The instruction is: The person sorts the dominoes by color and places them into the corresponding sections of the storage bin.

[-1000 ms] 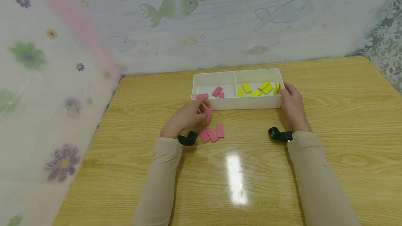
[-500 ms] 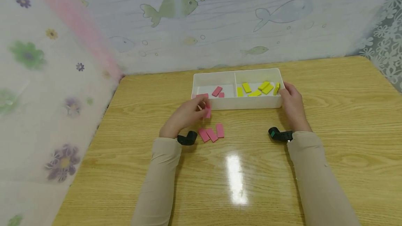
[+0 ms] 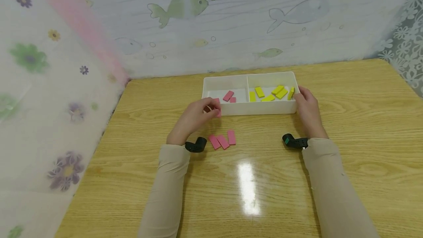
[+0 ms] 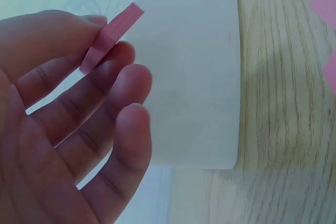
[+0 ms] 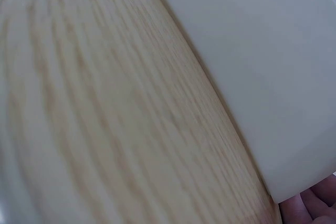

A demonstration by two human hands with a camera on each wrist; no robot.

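Note:
My left hand (image 3: 195,117) pinches a pink domino block (image 4: 113,38) between thumb and index finger, just over the front wall at the left end of a white two-compartment box (image 3: 257,108). In the left wrist view the other fingers curl loosely below the block. Several pink blocks (image 3: 228,96) lie in the left compartment, partly hidden by the hand and front wall. Several yellow blocks (image 3: 281,94) lie in the right one. My right hand (image 3: 308,111) grips the box's right end; only some fingertips (image 5: 315,203) show in the right wrist view, at the box corner.
Three loose pink blocks (image 3: 223,142) lie on the wooden table (image 3: 271,179) in front of the box, right of the left wrist. Behind the table rises a wall covering (image 3: 231,21) printed with fish, and a flowered one (image 3: 49,120) stands at the left.
The left hand has lifted the pink block from the table side up to the box's front rim. The right hand and the box have stayed in place.

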